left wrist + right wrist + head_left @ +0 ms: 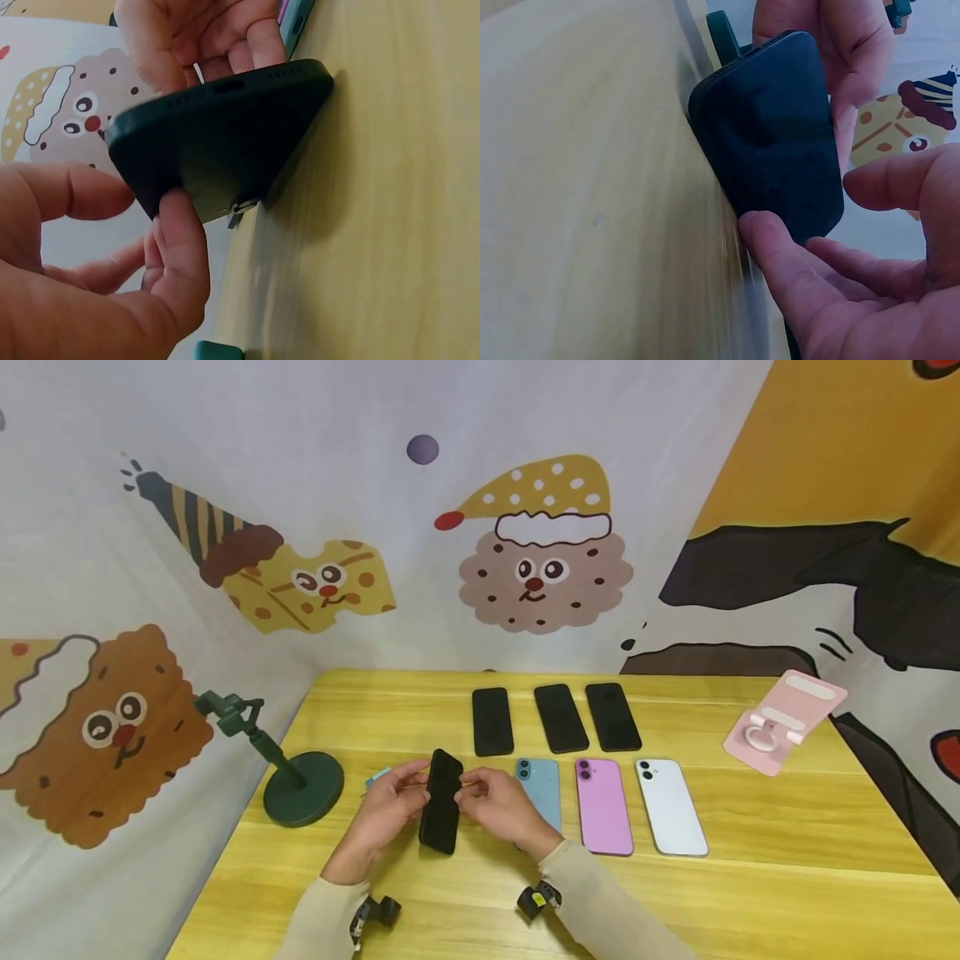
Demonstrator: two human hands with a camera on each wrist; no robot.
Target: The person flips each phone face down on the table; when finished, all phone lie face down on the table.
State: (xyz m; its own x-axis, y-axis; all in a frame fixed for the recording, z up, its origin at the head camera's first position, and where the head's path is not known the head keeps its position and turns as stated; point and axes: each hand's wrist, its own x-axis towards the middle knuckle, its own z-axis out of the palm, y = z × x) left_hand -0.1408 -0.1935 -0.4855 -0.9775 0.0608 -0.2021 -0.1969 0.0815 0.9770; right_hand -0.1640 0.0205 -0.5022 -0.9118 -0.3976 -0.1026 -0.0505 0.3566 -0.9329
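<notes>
A black smartphone (442, 802) is tilted up on one long edge above the table, between both hands. My left hand (390, 806) pinches its left side with thumb and fingers. From the other side, my right hand (498, 797) grips the opposite edge. In the left wrist view the end of the phone (225, 112) with its port and speaker holes faces the camera. The right wrist view shows the dark screen (772, 135), with the right thumb (765, 229) at its lower edge. A small blue item (377, 776) is partly hidden behind the left hand.
Teal (543, 785), pink (604, 810) and white (672, 810) phones lie face down to the right. Behind them are three black phones (492, 722). A dark green stand (300, 793) is on the left, a pink folding stand (783, 722) on the right. Printed cloth hangs behind.
</notes>
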